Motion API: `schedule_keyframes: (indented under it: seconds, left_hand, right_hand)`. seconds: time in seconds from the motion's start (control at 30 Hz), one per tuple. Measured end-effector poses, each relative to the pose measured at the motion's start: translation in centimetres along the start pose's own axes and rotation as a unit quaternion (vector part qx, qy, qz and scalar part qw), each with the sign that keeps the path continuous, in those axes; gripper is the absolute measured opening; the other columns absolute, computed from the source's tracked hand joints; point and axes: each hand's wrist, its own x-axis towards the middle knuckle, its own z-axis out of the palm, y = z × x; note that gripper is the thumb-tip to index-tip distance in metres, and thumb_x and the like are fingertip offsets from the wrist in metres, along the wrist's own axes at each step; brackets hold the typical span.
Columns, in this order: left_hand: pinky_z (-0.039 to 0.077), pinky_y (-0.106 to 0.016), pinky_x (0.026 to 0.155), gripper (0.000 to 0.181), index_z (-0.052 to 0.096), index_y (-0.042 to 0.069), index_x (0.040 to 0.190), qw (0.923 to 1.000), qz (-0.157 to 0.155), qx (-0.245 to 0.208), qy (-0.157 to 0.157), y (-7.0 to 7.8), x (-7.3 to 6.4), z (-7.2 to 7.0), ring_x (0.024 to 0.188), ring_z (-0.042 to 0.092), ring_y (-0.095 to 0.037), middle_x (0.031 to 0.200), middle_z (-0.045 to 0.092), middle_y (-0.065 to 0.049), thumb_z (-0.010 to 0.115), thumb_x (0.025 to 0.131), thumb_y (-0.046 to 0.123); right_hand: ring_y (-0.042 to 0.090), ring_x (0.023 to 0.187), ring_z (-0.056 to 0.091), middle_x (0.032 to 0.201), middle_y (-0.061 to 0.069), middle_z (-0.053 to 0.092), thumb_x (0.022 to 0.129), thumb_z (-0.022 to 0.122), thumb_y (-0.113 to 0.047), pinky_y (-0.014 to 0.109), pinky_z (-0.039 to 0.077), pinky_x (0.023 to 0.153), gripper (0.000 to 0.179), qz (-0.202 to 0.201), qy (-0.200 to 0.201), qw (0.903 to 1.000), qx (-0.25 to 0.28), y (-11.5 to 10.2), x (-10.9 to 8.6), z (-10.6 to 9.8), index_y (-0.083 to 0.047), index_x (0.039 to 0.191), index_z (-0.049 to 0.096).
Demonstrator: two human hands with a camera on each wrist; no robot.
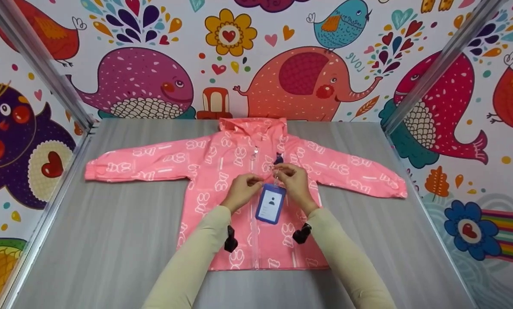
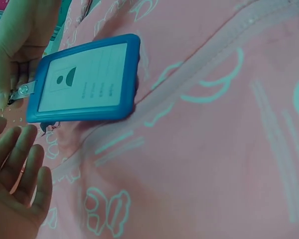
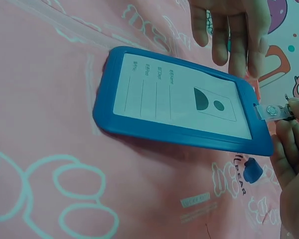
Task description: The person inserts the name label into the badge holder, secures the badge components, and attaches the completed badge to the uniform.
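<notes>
A pink hooded jacket (image 1: 215, 206) with white rabbit outlines lies spread face up, sleeves out to both sides. Over its chest hangs a blue-framed badge holder (image 1: 271, 204) with a white card inside. My right hand (image 1: 294, 182) pinches the clip (image 3: 272, 110) on the badge's strap, above the frame. Just left of it, my left hand (image 1: 242, 191) pinches a raised bit of jacket fabric between thumb and forefinger; its other fingers (image 3: 219, 45) hang loosely, apart from the badge. The badge tilts off the cloth in the right wrist view. The exact pinch point is partly hidden by fingers.
The jacket rests on a grey wood-grain table (image 1: 132, 231). Its zipper pull (image 1: 255, 152) sits near the collar, with a dark blue print (image 1: 278, 158) to the right. Cartoon-patterned panels (image 1: 226, 77) and metal posts (image 1: 41, 64) enclose the back and sides.
</notes>
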Motion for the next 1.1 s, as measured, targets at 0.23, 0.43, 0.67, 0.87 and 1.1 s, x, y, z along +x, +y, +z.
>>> schedule_keyframes:
  seconds: [0.23, 0.43, 0.67, 0.87, 1.1]
  left_hand:
    - [0.058, -0.035, 0.088, 0.025, 0.069, -0.004, 0.114, 0.9999, -0.014, 0.005, -0.004, -0.4, 1.0, 0.7, 0.099, 0.070, -0.028, 0.107, 0.073, -0.017, 0.063, 0.093, 0.008]
    - [0.059, -0.033, 0.087, 0.025, 0.070, -0.003, 0.113, 0.9994, -0.028, 0.015, -0.011, -0.6, 1.9, 1.2, 0.097, 0.070, -0.027, 0.106, 0.074, -0.017, 0.063, 0.093, 0.010]
    - [0.057, -0.039, 0.090, 0.022, 0.072, -0.002, 0.109, 0.9989, -0.018, 0.042, -0.007, -0.6, 2.9, 1.2, 0.098, 0.070, -0.028, 0.104, 0.074, -0.016, 0.062, 0.093, 0.011]
    - [0.057, -0.039, 0.092, 0.021, 0.072, 0.000, 0.108, 0.9982, -0.024, 0.054, -0.006, -0.3, 3.8, 1.2, 0.099, 0.069, -0.029, 0.105, 0.074, -0.016, 0.063, 0.093, 0.012]
    - [0.056, -0.040, 0.092, 0.020, 0.073, -0.001, 0.106, 0.9975, -0.033, 0.063, 0.002, -0.3, 5.0, 1.4, 0.099, 0.069, -0.029, 0.104, 0.074, -0.016, 0.064, 0.093, 0.011]
  right_hand:
    - [0.021, 0.077, 0.072, 0.102, 0.028, 0.072, 0.091, 0.068, -0.007, 0.034, 0.062, 0.068, 0.018, 0.023, 0.009, 0.9997, 0.003, 1.0, 0.7, -0.6, 0.003, 0.106, 0.072]
    - [0.018, 0.071, 0.068, 0.096, 0.025, 0.074, 0.090, 0.069, -0.004, 0.024, 0.058, 0.059, 0.016, 0.033, 0.024, 0.9992, -0.007, 1.9, 1.3, -1.0, 0.001, 0.104, 0.074]
    - [0.015, 0.067, 0.068, 0.091, 0.025, 0.074, 0.088, 0.068, 0.002, 0.018, 0.053, 0.054, 0.015, 0.024, 0.037, 0.9989, -0.018, 3.5, 2.1, -1.1, 0.005, 0.102, 0.075]
    - [0.010, 0.063, 0.063, 0.090, 0.023, 0.075, 0.088, 0.070, 0.001, 0.017, 0.050, 0.050, 0.015, 0.029, 0.044, 0.9982, -0.029, 4.4, 2.8, -1.3, 0.004, 0.101, 0.075]
    - [0.010, 0.061, 0.060, 0.088, 0.024, 0.074, 0.087, 0.069, 0.002, 0.018, 0.049, 0.050, 0.014, 0.021, 0.045, 0.9987, -0.013, 4.8, 3.7, -1.3, 0.005, 0.099, 0.075]
